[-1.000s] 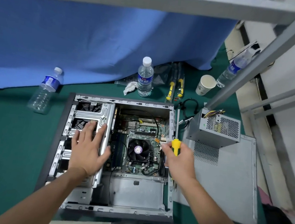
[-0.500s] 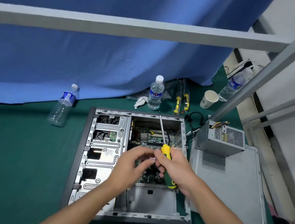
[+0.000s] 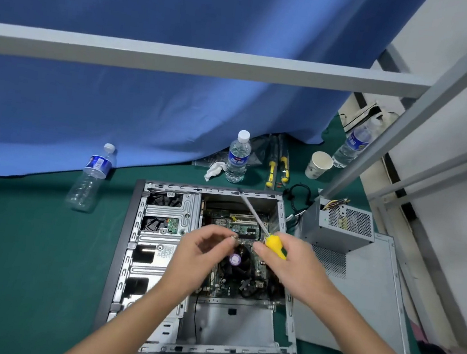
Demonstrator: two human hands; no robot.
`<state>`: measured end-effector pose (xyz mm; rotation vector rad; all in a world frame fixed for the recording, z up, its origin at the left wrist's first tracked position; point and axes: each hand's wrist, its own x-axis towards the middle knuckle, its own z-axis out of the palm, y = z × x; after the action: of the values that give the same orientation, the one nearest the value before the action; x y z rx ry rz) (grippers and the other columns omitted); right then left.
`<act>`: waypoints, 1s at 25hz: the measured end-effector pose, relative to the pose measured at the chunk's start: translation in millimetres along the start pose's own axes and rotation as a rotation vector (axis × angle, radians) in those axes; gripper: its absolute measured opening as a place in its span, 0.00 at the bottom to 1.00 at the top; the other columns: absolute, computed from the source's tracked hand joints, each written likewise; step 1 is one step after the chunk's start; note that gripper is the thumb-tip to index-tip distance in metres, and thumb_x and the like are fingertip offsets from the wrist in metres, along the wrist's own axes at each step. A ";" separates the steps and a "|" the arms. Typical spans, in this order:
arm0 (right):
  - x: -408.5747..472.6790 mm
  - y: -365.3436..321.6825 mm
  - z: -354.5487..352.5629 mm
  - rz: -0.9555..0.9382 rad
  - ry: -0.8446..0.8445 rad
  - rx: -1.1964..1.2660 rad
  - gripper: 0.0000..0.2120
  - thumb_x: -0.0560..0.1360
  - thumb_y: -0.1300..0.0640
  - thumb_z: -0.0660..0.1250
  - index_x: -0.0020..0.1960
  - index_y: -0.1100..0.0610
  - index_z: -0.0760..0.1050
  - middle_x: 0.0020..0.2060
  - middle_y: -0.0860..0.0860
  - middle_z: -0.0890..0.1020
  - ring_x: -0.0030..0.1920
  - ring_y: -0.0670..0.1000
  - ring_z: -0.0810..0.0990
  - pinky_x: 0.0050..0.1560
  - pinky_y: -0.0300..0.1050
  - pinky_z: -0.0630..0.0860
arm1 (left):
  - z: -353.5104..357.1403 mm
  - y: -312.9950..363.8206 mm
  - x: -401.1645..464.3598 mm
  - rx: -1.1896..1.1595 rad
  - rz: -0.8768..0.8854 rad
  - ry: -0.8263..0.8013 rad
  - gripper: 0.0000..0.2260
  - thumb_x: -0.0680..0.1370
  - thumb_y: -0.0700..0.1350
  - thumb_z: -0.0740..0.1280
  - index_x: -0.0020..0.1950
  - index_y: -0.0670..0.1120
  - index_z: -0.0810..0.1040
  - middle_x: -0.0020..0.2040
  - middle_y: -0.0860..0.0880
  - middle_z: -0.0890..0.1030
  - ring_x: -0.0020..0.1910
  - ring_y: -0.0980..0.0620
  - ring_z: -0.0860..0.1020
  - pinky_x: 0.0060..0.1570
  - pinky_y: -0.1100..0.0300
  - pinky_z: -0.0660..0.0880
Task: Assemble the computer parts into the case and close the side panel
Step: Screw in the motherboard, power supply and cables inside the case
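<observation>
A creased blue curtain [image 3: 147, 101] hangs behind the open computer case [image 3: 208, 276], a grey sheet-metal box lying flat on green felt [image 3: 9, 267]. Right of the case lies its perforated side panel [image 3: 359, 295], with the boxy steel power supply [image 3: 340, 228] resting on it. Inside the case sits a green circuit board with a round black fan [image 3: 238, 261]. Beyond the case stand clear ribbed plastic bottles [image 3: 238, 157]; their blue labels are unreadable. Above the fan, the right hand [image 3: 289, 264] grips a yellow-handled screwdriver [image 3: 275, 245], shaft pointing away. The left hand [image 3: 202, 256] pinches a tiny metal piece [image 3: 233, 238] between thumb and fingertips.
</observation>
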<state>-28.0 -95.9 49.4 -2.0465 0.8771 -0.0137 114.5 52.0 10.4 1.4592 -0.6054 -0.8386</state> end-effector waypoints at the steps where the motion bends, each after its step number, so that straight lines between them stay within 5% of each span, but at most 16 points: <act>1: 0.4 3.9 -5.5 -0.060 0.037 -0.241 0.22 0.75 0.34 0.63 0.34 0.51 0.67 0.24 0.45 0.73 0.26 0.45 0.71 0.28 0.40 0.66 | -4.6 -0.1 2.2 -0.032 -0.020 0.023 0.05 0.74 0.46 0.72 0.49 0.52 0.85 0.45 0.46 0.85 0.46 0.46 0.83 0.49 0.55 0.80; 8: 4.3 19.3 -23.5 -0.183 0.053 -0.855 0.16 0.77 0.40 0.62 0.37 0.48 0.65 0.26 0.45 0.71 0.28 0.49 0.72 0.28 0.42 0.63 | -27.1 -4.9 4.9 -0.048 -0.006 0.077 0.06 0.72 0.49 0.73 0.49 0.53 0.85 0.46 0.47 0.85 0.47 0.48 0.83 0.49 0.58 0.80; 17: 1.8 10.6 -24.7 -0.202 -0.011 -0.922 0.12 0.75 0.45 0.62 0.39 0.49 0.64 0.29 0.47 0.74 0.30 0.52 0.71 0.31 0.43 0.65 | -25.8 -2.0 1.9 0.048 0.020 0.044 0.05 0.73 0.45 0.74 0.47 0.53 0.85 0.43 0.48 0.85 0.44 0.49 0.82 0.47 0.57 0.80; 25: 0.2 13.2 -27.3 -0.217 -0.065 -1.003 0.09 0.75 0.46 0.61 0.42 0.49 0.65 0.36 0.49 0.81 0.35 0.54 0.78 0.33 0.43 0.67 | -27.6 0.3 -1.2 0.246 0.094 0.004 0.08 0.76 0.39 0.73 0.48 0.51 0.85 0.43 0.54 0.85 0.42 0.55 0.82 0.43 0.66 0.77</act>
<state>-44.2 -120.6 56.3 -3.0379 0.6633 0.4535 135.8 69.6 9.4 1.6395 -0.7896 -0.7055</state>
